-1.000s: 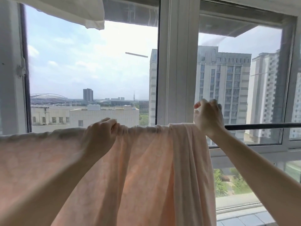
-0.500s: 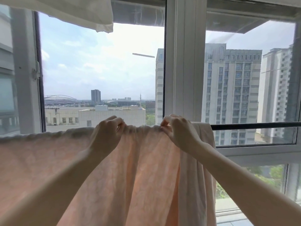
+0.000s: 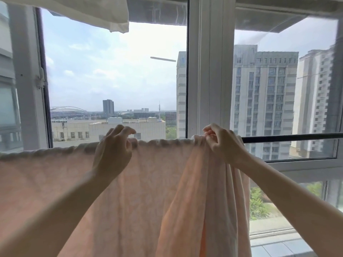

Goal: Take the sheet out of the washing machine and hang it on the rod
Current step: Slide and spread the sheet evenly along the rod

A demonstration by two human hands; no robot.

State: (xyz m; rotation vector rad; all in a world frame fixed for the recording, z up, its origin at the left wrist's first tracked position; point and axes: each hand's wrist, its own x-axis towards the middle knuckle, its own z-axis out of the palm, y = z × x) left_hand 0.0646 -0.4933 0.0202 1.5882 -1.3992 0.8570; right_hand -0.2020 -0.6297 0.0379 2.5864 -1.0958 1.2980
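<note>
A pale peach sheet (image 3: 148,182) hangs over the black rod (image 3: 291,137) in front of the window. It lies spread along the rod to the left and bunches into folds at its right end. My left hand (image 3: 113,147) is at the sheet's top edge, fingers curled over it, thumb against the fabric. My right hand (image 3: 222,143) pinches the gathered folds on the rod, just before the bare stretch of rod on the right. Behind the sheet the rod is hidden.
A white window post (image 3: 209,71) stands right behind the rod, between two large panes. A white cloth (image 3: 92,10) hangs overhead at the upper left. The window sill (image 3: 297,166) runs below the rod on the right.
My right hand went from the sheet's right end leftward along the rod, then back a little to the right, pinching the folds. My left hand's fingers have lifted slightly at the top edge.
</note>
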